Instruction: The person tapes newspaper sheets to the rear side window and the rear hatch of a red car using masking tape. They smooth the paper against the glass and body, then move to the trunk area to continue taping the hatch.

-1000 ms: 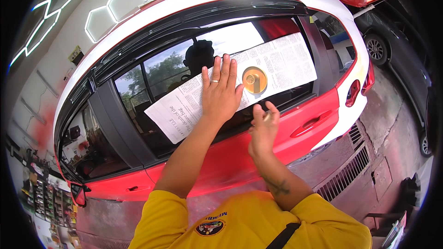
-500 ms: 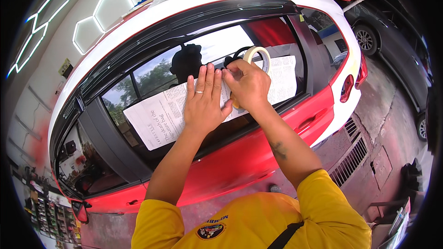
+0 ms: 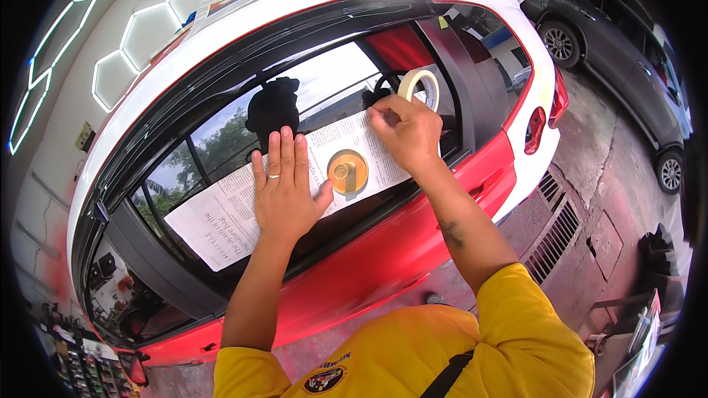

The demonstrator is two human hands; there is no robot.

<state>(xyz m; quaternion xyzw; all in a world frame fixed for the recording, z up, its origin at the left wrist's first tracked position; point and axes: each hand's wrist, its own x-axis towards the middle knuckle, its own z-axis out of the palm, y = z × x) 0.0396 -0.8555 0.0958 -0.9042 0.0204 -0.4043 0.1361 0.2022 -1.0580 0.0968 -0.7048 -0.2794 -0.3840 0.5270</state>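
A sheet of newspaper (image 3: 221, 214) lies slantwise across the lower part of a car's dark side window (image 3: 236, 133). My left hand (image 3: 286, 193) presses flat on it, fingers stretched out and a ring on one of them. To the right, my right hand (image 3: 410, 133) is closed in a pinch near the sheet's upper edge. A roll of masking tape (image 3: 433, 91) is held in that hand, its lower part hidden behind the fingers. Between the hands, a round golden shape (image 3: 346, 172) shows on the newspaper; whether printed or a loose object, I cannot tell.
The car's red door (image 3: 354, 287) is right below the window, with white paint along the roof (image 3: 310, 4). More newspaper (image 3: 225, 7) lies on the roof. A dark grey car (image 3: 612, 59) stands at the right, near a floor grate (image 3: 557, 250).
My right hand has moved to the right with the tape roll, uncovering the round golden shape. My left hand stays flat on the newspaper. The whole view has shifted somewhat.
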